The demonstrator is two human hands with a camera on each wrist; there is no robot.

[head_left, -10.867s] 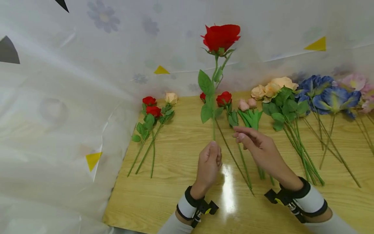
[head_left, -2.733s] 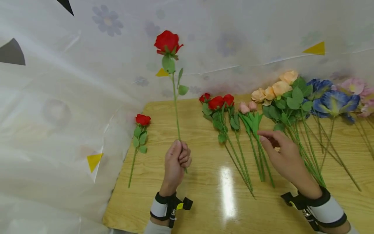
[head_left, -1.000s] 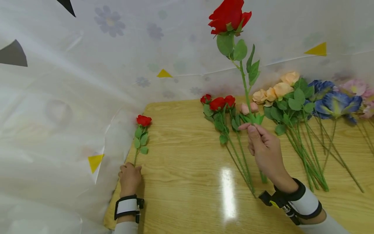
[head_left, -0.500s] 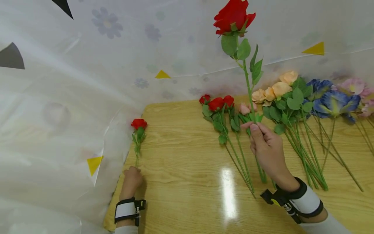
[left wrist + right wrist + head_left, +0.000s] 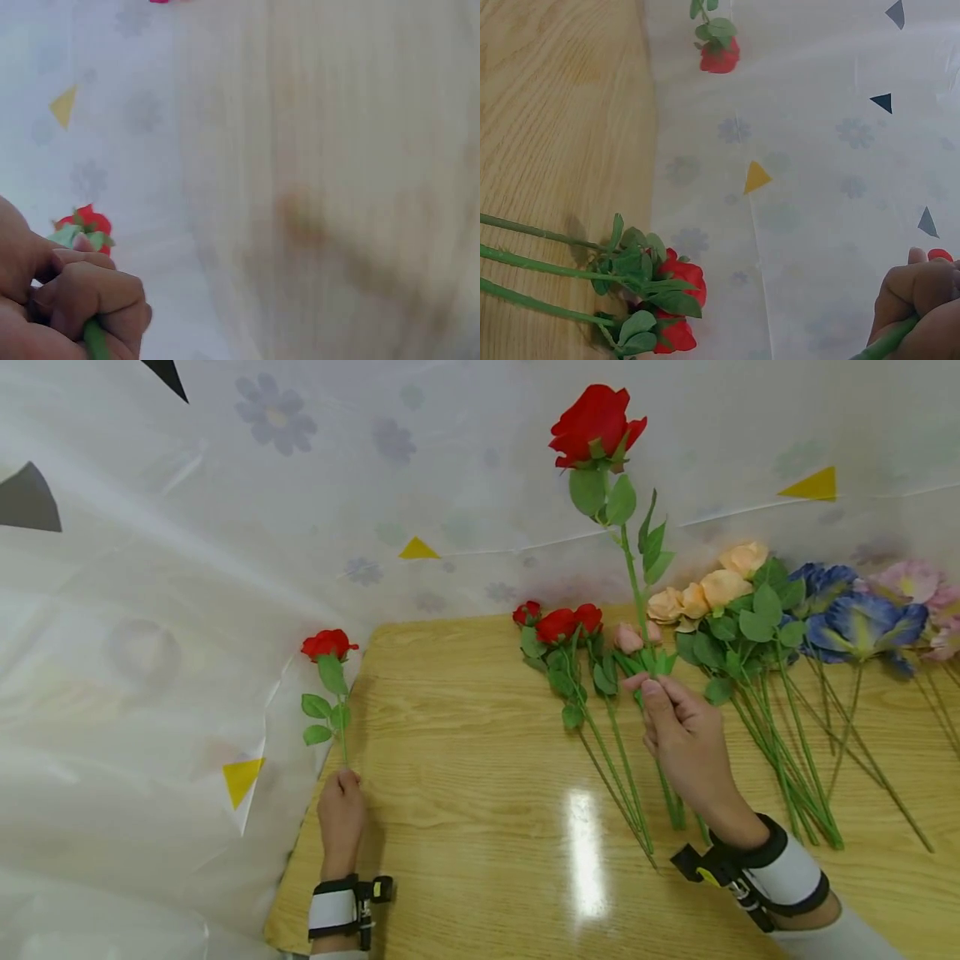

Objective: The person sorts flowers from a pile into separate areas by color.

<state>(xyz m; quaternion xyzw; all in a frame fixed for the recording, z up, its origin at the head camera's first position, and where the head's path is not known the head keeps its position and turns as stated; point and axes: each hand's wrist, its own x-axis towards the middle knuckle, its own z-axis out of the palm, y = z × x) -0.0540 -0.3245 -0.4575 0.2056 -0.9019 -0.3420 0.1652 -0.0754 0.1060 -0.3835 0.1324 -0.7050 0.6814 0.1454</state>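
At the table's left edge, my left hand (image 5: 341, 814) grips the stem of a red rose (image 5: 330, 645), its bloom up and in front of the pale sheeting. In the left wrist view, curled fingers (image 5: 94, 296) wrap the green stem (image 5: 96, 341). My right hand (image 5: 686, 743) pinches a larger-looking red rose (image 5: 597, 427) by its stem between thumb and fingers, nearly upright above the table. The right wrist view shows that hand (image 5: 915, 300) around a green stem (image 5: 889, 341), most of the bloom hidden.
Three red roses (image 5: 558, 627) lie at the table's back middle. Beside them rightward are pink tulips (image 5: 628, 637), peach roses (image 5: 723, 587), blue flowers (image 5: 858, 622) and pink-lilac flowers (image 5: 911, 583). Patterned sheeting (image 5: 480, 477) rises behind and left of the wooden table (image 5: 450, 827).
The rose held by my left hand earlier passed to my right hand. My left hand then took the last rose at the left and raised it off the table. The cream rose left that spot.
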